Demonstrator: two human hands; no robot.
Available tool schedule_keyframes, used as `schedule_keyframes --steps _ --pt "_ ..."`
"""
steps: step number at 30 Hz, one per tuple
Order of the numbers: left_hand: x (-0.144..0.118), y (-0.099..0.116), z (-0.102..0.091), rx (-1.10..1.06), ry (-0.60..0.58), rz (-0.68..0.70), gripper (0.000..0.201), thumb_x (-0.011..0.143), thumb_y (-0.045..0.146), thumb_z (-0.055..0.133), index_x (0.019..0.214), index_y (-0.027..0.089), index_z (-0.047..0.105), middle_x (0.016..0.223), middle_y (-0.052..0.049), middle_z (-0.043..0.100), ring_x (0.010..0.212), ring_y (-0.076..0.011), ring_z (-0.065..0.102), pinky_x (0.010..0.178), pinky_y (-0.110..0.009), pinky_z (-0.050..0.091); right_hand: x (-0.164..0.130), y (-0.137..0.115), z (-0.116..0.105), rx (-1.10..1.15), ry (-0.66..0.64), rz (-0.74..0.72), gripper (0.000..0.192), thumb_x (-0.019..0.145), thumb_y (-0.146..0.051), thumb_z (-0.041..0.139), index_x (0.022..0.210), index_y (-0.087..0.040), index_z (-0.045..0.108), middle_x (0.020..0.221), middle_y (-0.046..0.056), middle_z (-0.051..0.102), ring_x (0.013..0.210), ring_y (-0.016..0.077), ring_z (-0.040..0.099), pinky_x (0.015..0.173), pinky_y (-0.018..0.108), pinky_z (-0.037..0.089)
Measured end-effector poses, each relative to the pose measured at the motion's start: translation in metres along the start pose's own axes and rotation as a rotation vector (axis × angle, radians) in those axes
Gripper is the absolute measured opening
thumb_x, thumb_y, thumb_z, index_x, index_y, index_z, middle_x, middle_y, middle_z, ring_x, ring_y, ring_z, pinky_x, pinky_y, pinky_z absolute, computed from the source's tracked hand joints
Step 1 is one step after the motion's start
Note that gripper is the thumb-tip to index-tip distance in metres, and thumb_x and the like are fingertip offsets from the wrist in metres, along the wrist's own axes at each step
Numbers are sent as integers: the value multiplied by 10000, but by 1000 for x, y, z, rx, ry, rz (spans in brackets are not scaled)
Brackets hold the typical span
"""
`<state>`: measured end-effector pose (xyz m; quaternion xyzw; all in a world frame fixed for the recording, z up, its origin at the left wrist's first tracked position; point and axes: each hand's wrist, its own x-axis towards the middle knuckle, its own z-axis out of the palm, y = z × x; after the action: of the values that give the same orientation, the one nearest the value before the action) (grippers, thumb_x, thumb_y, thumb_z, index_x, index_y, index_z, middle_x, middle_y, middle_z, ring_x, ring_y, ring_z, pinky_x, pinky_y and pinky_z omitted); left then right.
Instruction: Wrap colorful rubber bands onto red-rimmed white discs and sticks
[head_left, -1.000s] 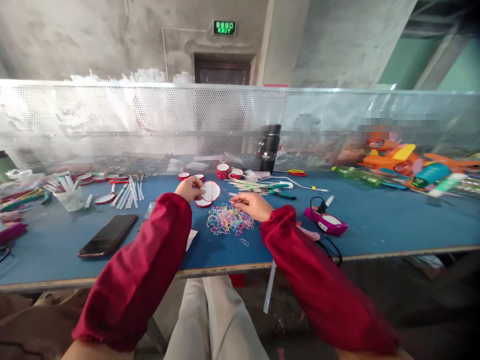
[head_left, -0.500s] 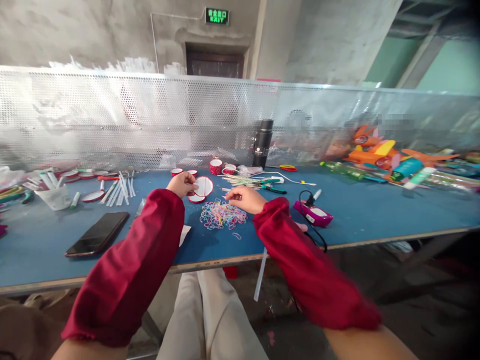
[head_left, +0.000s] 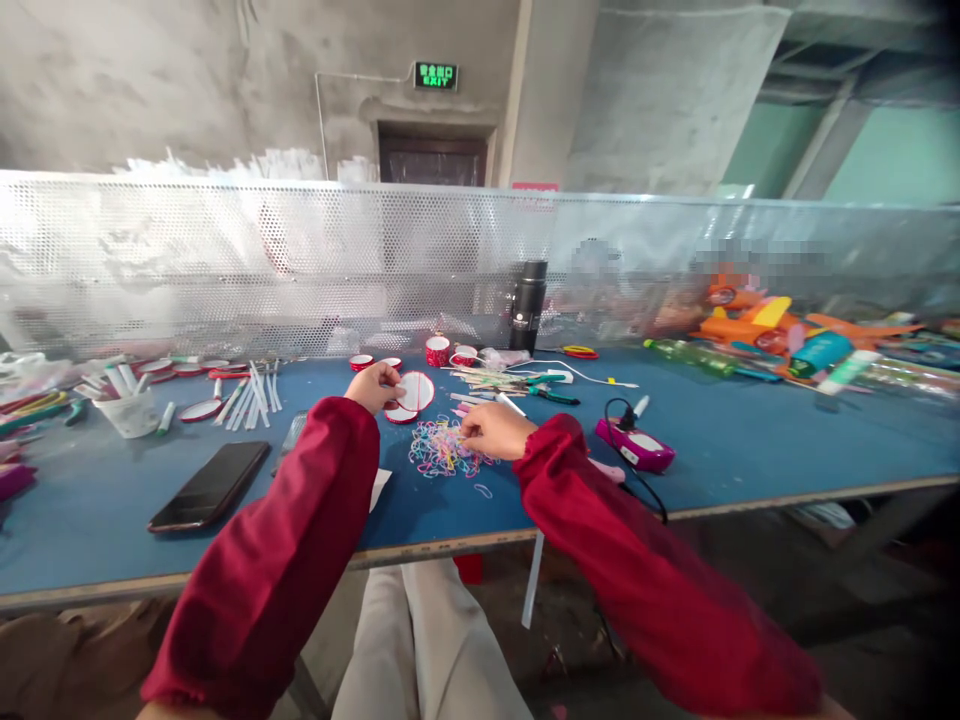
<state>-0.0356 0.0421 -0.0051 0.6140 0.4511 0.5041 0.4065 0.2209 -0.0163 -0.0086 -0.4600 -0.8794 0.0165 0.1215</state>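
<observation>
Rubber bands (head_left: 442, 449), small loops in many colours, lie in a loose heap on the blue table (head_left: 750, 450) just in front of the person, with one stray loop on the near side of the heap. Nearest the camera, two red sleeves reach forward over the table edge. The right hand (head_left: 491, 430) rests at the right rim of the heap with its fingertips drawn together down on the bands; whether they pinch one cannot be made out. The left hand (head_left: 373, 385), a little farther off, is closed on the edge of a round white disc with a red rim (head_left: 417, 391), which stands tilted beyond the heap, over a second such disc lying flat.

To the left a dark phone (head_left: 209, 486) lies face up. To the right sits a small purple device (head_left: 636, 447) with a black cord (head_left: 645, 490) running off the table edge.

Farther back on the left, a clear plastic cup (head_left: 135, 414) holds several white sticks standing on end; more white sticks and red-rimmed discs lie beside it. Behind the discs in hand stand two low red cups (head_left: 438, 351), their contents not discernible, then a bundle of thin sticks and green-handled pliers (head_left: 551, 393). A black flask (head_left: 528, 306), closed, stands upright against the perforated metal screen (head_left: 225, 260). Far right, orange toy planes (head_left: 750, 320) and a green bottle (head_left: 686, 353) lie along the screen.
</observation>
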Motion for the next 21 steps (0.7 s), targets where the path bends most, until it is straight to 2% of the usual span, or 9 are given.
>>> schedule_keyframes --steps 5,9,14,21 --pt "-1 2 -1 7 -22 -5 344 582 65 819 732 142 520 664 46 571 523 -79 572 474 -229 553 1 3 -15 162 46 4 215 750 -104 621 871 -199 772 808 16 743 779 157 673 664 232 438" --pt "-2 5 -2 9 -23 -17 360 571 60 827 739 146 521 660 49 569 520 -78 572 477 -226 549 1 6 -15 285 70 -11 322 713 -28 589 946 -178 754 841 24 747 756 144 674 672 226 470" --pt "-3 6 -1 28 -18 -28 340 590 42 805 740 149 519 671 47 573 535 -82 573 498 -232 548 2 10 -13 305 144 -2 303 722 -27 592 938 -181 737 891 31 761 778 150 687 691 237 485" --pt "-3 6 -1 38 -13 -27 320 611 35 785 754 147 522 689 41 573 552 -87 577 508 -241 552 1 12 -12 348 120 -7 303 731 -27 606 963 -183 723 892 31 771 817 160 712 723 240 501"
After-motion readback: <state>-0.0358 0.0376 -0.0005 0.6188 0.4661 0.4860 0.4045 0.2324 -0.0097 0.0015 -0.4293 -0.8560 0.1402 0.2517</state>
